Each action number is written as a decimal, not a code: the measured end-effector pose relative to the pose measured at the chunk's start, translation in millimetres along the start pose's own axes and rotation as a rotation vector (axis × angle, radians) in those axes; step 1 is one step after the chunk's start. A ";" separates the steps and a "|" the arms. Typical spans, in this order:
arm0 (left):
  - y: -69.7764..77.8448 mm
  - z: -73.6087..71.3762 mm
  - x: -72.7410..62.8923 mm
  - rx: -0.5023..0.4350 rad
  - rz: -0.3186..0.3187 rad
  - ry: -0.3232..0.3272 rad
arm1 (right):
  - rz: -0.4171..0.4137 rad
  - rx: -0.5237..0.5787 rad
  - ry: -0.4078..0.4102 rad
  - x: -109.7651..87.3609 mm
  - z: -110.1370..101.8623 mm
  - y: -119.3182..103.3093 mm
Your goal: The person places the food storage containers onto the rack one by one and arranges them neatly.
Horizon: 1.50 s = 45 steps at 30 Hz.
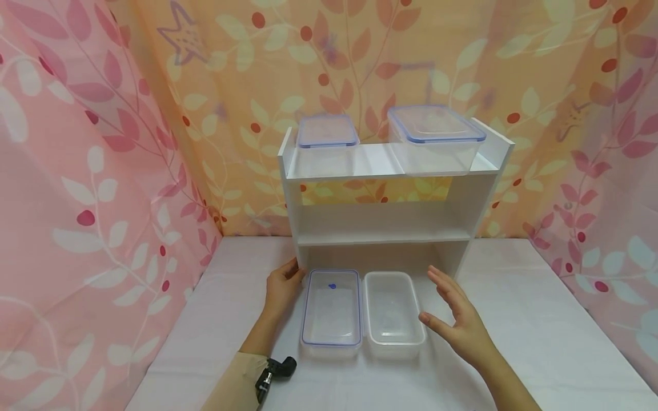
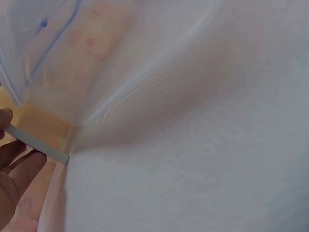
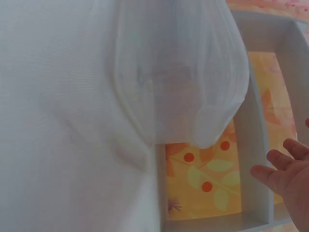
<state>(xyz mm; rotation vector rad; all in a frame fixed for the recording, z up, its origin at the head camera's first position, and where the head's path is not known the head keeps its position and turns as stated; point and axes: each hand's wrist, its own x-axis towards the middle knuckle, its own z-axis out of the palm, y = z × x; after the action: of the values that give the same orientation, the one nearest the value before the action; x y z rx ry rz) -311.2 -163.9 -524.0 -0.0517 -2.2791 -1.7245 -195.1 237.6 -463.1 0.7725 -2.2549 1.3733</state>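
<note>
A white two-tier shelf stands on the table. My left hand pinches the lower front edge of its left side panel, thumb on one face and fingers on the other. Just right of that hand is a clear plastic container with a blue-rimmed lid and a small blue mark. Beside it lies a second clear container, without a blue rim. My right hand hovers right of this second container, fingers spread and holding nothing; the right wrist view shows its fingertips before the shelf.
On the shelf's top board sit a smaller blue-lidded container at left and a larger blue-lidded container at right. A white cloth covers the table. Floral curtains hang behind and at both sides.
</note>
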 end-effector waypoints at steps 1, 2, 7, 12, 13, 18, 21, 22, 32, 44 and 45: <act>0.0 0.0 -0.2 0.003 0.002 0.002 | -0.002 0.001 -0.010 -1.0 0.8 1.6; 0.3 0.0 -0.4 0.005 0.003 0.003 | -0.005 0.003 -0.020 -2.1 1.4 3.2; -0.4 0.8 -0.4 0.011 0.012 -0.002 | 0.005 -0.002 -0.052 -6.1 2.1 8.2; -2.6 0.1 -0.1 0.025 0.015 0.000 | 0.031 0.005 -0.085 -11.6 4.5 13.6; -2.5 -0.3 -0.2 0.029 0.014 0.000 | 0.036 0.010 -0.095 -12.8 5.5 14.9; -2.6 -2.1 -0.4 0.027 0.023 -0.006 | 0.079 0.008 -0.136 -18.7 9.9 21.4; -3.4 -2.6 -0.3 0.017 0.026 -0.008 | 0.113 -0.019 -0.149 -22.3 11.4 25.2; -3.5 -2.8 -0.3 0.018 0.024 -0.008 | 0.118 -0.028 -0.151 -23.2 11.9 26.4; -3.1 -1.6 0.6 0.016 0.008 -0.010 | 0.143 -0.049 -0.191 -29.8 15.0 30.1; -1.3 -2.0 -0.7 0.011 0.007 -0.007 | 0.199 -0.095 -0.211 -33.8 21.4 30.3; -1.3 -1.9 -0.7 0.010 0.007 -0.008 | 0.195 -0.087 -0.214 -34.2 22.1 30.9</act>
<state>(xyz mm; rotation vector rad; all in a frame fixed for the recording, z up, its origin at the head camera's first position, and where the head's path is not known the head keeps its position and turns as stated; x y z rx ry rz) -310.4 -165.9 -525.0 -0.0644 -2.2903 -1.7116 -189.2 237.8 -513.8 0.7160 -2.5972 1.3197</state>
